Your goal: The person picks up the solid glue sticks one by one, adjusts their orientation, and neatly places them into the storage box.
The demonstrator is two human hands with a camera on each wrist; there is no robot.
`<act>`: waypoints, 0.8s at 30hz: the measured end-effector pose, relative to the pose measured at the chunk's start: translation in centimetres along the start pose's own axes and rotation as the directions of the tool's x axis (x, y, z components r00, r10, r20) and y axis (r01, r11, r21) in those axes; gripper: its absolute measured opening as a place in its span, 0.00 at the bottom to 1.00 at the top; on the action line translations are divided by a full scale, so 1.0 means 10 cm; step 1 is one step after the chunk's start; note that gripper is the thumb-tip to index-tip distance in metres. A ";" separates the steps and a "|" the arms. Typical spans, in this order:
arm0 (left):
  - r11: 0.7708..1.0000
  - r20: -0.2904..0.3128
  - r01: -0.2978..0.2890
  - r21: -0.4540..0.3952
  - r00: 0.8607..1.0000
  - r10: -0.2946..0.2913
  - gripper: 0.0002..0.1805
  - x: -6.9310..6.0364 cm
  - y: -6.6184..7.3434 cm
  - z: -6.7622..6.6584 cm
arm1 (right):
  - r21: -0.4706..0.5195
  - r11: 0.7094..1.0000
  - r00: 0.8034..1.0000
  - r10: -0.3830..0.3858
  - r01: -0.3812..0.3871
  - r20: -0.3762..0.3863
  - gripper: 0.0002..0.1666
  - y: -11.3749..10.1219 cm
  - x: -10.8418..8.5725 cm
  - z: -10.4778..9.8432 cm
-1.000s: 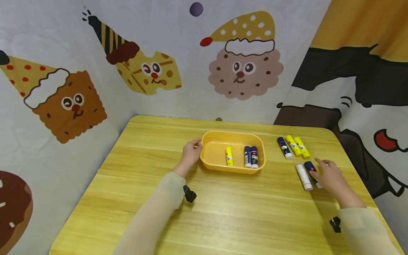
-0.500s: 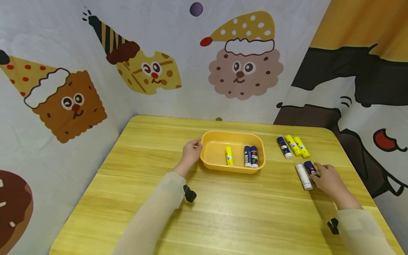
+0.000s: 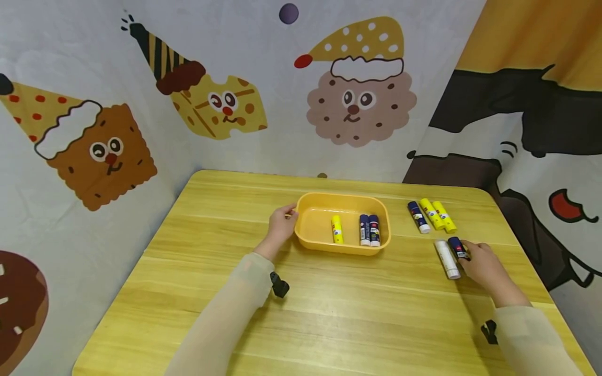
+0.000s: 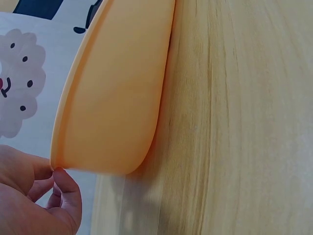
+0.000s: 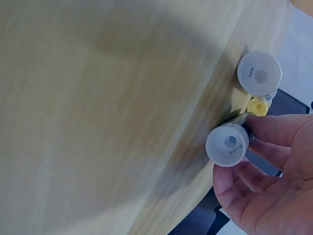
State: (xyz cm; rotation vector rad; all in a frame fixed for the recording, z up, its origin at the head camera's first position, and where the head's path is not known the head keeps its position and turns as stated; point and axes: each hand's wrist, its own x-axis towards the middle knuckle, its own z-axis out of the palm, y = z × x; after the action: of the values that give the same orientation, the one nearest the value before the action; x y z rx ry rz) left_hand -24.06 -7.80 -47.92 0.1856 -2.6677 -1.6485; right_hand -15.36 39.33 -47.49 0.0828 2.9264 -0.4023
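My left hand pinches the rim at the left end of a yellow-orange plastic tray; the left wrist view shows thumb and finger at the tray's corner. Inside lie one yellow glue stick and two dark blue glue sticks. Over on the right, my right hand holds a dark blue glue stick between thumb and fingers, its white base facing the right wrist camera. Just left of it lies a white glue stick.
Behind the right hand, a dark blue glue stick and two yellow glue sticks lie side by side on the wooden table. A cartoon-printed cloth hangs along the table's back edge.
My right hand's fingers have come together around the dark blue glue stick, and the hand has shifted slightly left. The left hand and the tray have stayed in place.
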 end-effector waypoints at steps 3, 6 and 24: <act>1.000 -0.003 -0.005 -0.001 1.000 0.005 0.18 0.00 0.00 0.00 | -0.009 1.000 1.000 -0.003 0.003 -0.004 0.34 0.00 0.00 0.00; 1.000 -0.006 -0.014 0.000 1.000 0.014 0.18 0.00 0.01 0.00 | -0.021 1.000 1.000 -0.005 0.005 0.000 0.35 0.01 0.01 -0.01; 1.000 0.010 0.001 -0.008 1.000 0.000 0.19 0.00 0.00 0.00 | 0.078 0.997 0.999 0.021 -0.018 -0.036 0.37 0.03 0.05 -0.07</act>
State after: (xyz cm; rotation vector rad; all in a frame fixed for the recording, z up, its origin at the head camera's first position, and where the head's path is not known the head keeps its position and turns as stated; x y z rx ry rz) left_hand -24.09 -7.79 -47.97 0.1786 -2.6683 -1.6637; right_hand -15.91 39.81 -47.03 0.1311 2.9429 -0.5162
